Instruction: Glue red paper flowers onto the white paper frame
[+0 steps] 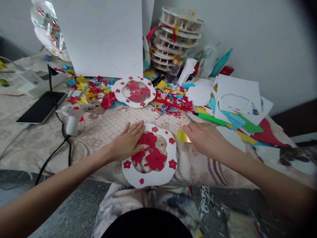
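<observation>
A white scalloped paper frame (pixel 158 178) lies at the table's front edge. Small red paper flowers dot its rim, and larger red flowers (pixel 156 159) show in its round opening. My left hand (pixel 128 142) rests flat on the frame's upper left, fingers stretched out. To the right of the frame, my right hand (pixel 201 137) is closed, with a shiny gold piece (pixel 182 136) sticking out from under its fingers. Just above those knuckles lies a thin metallic tool (pixel 189 117), partly hidden. A similar decorated frame (pixel 119 99) lies farther back.
A white glue gun (pixel 72 120) with a black cord and a dark phone (pixel 41 107) lie at left. Behind are paper scraps (pixel 170 104), a large white board (pixel 104 39) and a tiered white rack (pixel 170 43). A green pen (pixel 211 119) and paper sheets (pixel 237 89) lie right.
</observation>
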Demonstrator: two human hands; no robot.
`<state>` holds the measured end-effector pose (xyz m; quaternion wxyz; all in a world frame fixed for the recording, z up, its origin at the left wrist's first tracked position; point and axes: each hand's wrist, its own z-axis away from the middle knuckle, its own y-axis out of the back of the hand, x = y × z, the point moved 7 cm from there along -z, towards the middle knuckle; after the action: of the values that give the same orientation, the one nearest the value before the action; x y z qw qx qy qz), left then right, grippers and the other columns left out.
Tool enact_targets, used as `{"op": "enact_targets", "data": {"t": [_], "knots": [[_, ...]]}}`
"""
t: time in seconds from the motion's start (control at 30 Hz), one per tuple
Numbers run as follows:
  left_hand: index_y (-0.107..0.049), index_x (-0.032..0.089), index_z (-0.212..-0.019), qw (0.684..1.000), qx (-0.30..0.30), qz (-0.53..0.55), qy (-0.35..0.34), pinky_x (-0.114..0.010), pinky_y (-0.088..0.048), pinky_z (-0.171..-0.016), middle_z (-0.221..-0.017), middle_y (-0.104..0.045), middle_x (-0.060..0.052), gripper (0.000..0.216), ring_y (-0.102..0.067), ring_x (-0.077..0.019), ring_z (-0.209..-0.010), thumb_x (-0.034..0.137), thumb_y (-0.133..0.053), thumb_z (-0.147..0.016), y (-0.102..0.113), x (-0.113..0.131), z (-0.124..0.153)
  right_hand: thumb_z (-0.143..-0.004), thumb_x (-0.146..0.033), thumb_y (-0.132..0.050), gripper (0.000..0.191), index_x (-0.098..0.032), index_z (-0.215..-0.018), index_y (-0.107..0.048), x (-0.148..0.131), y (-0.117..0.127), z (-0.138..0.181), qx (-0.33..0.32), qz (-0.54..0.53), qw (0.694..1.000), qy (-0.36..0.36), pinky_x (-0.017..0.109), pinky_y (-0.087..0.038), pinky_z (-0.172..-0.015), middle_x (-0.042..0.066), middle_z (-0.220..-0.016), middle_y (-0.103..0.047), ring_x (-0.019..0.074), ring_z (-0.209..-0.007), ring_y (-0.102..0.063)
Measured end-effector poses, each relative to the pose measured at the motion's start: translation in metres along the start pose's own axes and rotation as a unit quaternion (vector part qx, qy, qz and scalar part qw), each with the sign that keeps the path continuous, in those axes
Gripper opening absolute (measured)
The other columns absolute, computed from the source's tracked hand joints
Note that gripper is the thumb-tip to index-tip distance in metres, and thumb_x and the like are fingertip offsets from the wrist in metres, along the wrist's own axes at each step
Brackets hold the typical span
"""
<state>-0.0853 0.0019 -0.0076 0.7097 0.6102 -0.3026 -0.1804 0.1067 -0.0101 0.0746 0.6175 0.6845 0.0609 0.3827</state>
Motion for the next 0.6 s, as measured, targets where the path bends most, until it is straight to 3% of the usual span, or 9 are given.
{"op": "enact_targets", "data": {"t": [0.23, 0.33, 0.43, 0.6], "knots": [[-0.018, 0.009, -0.143, 0.999, -0.029, 0.029, 0.011, -0.056, -0.008, -0.111, -0.15, -0.013, -0.019, 0.072, -0.014, -0.0281, -0.14, 0.056, -0.022, -0.089, 0.005, -0.002, -0.001, -0.074, -0.011, -0.057, 0.018, -0.014, -0.091, -0.054, 0.004, -0.001, -0.001, 0.008, -0.01, 0.999, 0.031, 0.029, -0.03, -0.059, 0.008, -0.083, -0.061, 0.0206, -0.072, -0.057], [-0.022, 0.011, -0.142, 1.0, 0.003, 0.016, 0.017, -0.06, -0.008, -0.109, -0.151, -0.013, -0.018, 0.069, -0.015, -0.0303, -0.14, 0.055, -0.023, -0.09, 0.013, 0.004, -0.004, -0.074, -0.015, -0.061, 0.028, -0.015, -0.1, -0.053, 0.005, 0.001, -0.001, 0.019, -0.021, 0.999, 0.044, 0.028, -0.031, -0.06, 0.007, -0.088, -0.061, 0.0199, -0.075, -0.057], [-0.026, 0.012, -0.141, 0.999, 0.047, -0.005, 0.008, -0.061, -0.005, -0.109, -0.152, -0.01, -0.016, 0.067, -0.011, -0.0307, -0.14, 0.055, -0.024, -0.09, 0.021, 0.021, -0.012, -0.074, -0.017, -0.064, 0.029, -0.015, -0.101, -0.053, 0.006, 0.001, -0.002, 0.015, -0.028, 0.998, 0.047, 0.027, -0.032, -0.061, 0.007, -0.089, -0.061, 0.0202, -0.078, -0.057], [-0.024, 0.012, -0.141, 0.997, 0.011, 0.023, -0.078, -0.058, -0.001, -0.111, -0.151, -0.013, -0.014, 0.071, -0.013, -0.0272, -0.14, 0.058, -0.021, -0.088, 0.01, 0.065, -0.033, -0.074, -0.019, -0.066, 0.032, -0.015, -0.103, -0.053, 0.006, -0.001, -0.003, 0.003, -0.03, 0.998, 0.053, 0.029, -0.034, -0.063, 0.006, -0.09, -0.061, 0.0222, -0.082, -0.058]]}}
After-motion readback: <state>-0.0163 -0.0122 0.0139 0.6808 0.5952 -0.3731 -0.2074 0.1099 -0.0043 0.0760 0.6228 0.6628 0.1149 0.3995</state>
